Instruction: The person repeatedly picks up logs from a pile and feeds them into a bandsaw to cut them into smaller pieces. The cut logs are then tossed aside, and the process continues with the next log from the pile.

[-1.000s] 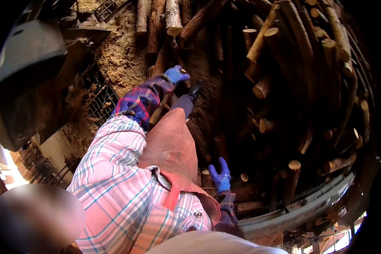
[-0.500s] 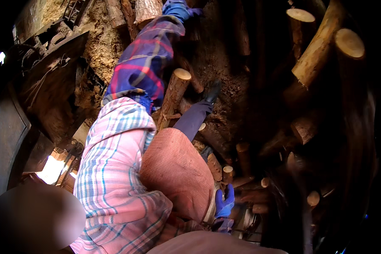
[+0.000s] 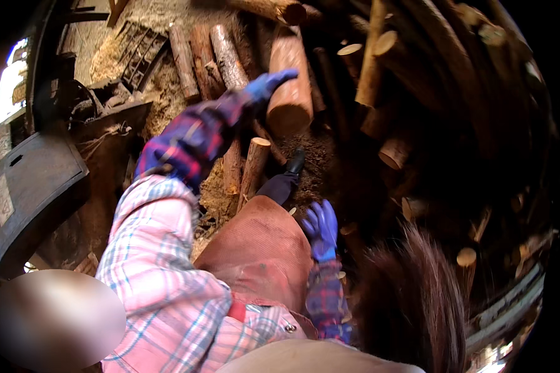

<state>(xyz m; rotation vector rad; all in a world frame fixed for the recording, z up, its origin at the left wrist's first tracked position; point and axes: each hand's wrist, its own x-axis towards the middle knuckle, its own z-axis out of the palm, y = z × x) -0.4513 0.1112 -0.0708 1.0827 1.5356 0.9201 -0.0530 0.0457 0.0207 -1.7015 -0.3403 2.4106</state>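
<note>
My left hand (image 3: 271,84), in a blue glove, reaches out with its fingers stretched flat across the left side of a thick log (image 3: 291,102). Whether the palm presses on the bark or only hovers over it, I cannot tell. The log's cut end faces me. Lower down, my right hand (image 3: 322,227), also gloved, holds nothing and has its fingers spread beside my reddish-brown apron (image 3: 255,248). Between the hands, my dark boot (image 3: 296,161) stands on the debris-covered ground, near a short upright log (image 3: 255,158).
Several slim logs (image 3: 227,56) lie beyond my left arm. Long pale poles (image 3: 372,53) and stacked logs fill the dark right side. A grey metal box (image 3: 34,180) stands at the left, near a metal grate (image 3: 143,50) on sawdust.
The view has shifted, bringing the thick log into sight. My left hand now shows at that log, and my right hand has moved up and forward from beside my hip.
</note>
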